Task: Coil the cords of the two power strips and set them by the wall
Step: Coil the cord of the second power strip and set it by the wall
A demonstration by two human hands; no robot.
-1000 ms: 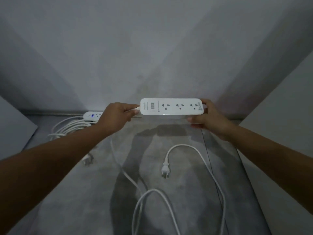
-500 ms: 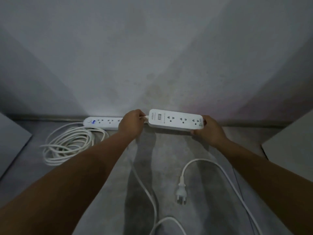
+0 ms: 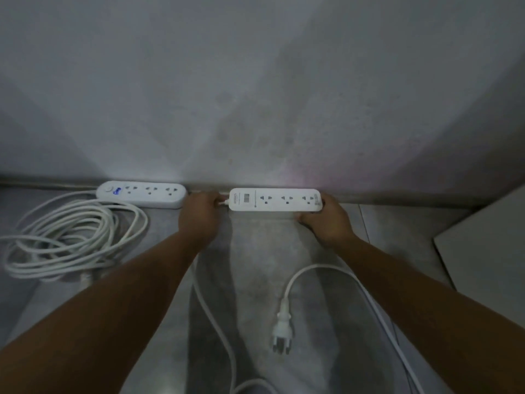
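Both hands' grip on power strip (image 3: 275, 199) — grey floor (image 3: 255, 280), wall (image 3: 255, 81)

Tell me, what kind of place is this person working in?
Probably a bare indoor corner, perhaps a storeroom or an unfurnished room. A plain, stained wall meets a grey concrete floor, and pale panels lean in at the sides. No furniture shows, and the light is dim.

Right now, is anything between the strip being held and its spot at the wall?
Nothing visible. The right power strip, held at both ends by the left hand and right hand, already lies along the wall base. The left power strip sits clear to its left.
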